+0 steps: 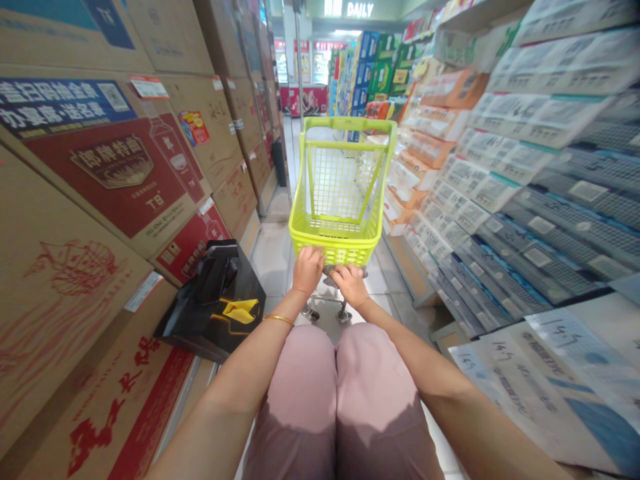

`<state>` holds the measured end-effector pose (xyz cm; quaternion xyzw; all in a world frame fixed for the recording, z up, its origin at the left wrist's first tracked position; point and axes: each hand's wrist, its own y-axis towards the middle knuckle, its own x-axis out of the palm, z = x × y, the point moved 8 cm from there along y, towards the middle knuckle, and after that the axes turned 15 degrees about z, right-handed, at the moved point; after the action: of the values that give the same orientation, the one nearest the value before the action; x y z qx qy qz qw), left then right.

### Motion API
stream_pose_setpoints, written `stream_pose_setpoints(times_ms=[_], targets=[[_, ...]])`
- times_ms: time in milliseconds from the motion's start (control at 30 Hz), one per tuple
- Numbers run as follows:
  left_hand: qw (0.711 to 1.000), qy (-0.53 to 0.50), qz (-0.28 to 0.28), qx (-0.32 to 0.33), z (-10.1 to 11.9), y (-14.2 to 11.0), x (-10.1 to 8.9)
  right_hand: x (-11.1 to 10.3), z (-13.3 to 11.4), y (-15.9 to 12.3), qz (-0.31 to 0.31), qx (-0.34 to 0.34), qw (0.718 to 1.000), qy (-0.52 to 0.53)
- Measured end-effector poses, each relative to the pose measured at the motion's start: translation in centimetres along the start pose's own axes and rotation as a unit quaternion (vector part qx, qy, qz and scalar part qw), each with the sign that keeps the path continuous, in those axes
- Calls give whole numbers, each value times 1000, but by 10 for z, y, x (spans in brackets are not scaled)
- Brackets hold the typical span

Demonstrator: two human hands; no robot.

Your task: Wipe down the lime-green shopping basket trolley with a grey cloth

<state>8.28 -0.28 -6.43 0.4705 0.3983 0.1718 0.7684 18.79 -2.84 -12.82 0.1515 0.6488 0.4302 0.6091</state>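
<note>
Straight ahead stands a lime-green shopping cart (336,232) with an open mesh basket on small wheels. My left hand (309,268), fingers curled, is at the near lower side of the basket. Close beside it, my right hand (350,283) is closed over a crumpled-looking dark grey piece (330,272) just below the basket. That piece shows between my hands and beyond my right fingers; whether it is a cloth or part of the cart, I cannot tell. My bent knees, in pale pink trousers (310,380), are close behind my hands.
Stacked cardboard cartons (115,167) line the left side. A black gift bag (215,307) leans in front of them. On the right, wrapped packs (510,167) are piled on low shelving. A tiled aisle (277,257) runs forward past green and blue boxes (383,73).
</note>
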Motion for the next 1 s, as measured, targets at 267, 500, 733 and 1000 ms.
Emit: stream_pose_setpoints(times_ms=[267,500,733,1000], targets=[[1000,6,14,7,1,-1,-4,-33,16,23,97,45,994,-10],[999,23,32,13,-4,-2,-15,-68,36,41,185,111,976,-15],[994,32,-16,108,20,-7,-6,-70,35,38,190,151,969,41],[991,64,-56,102,26,-11,11,-65,33,35,160,139,976,46]])
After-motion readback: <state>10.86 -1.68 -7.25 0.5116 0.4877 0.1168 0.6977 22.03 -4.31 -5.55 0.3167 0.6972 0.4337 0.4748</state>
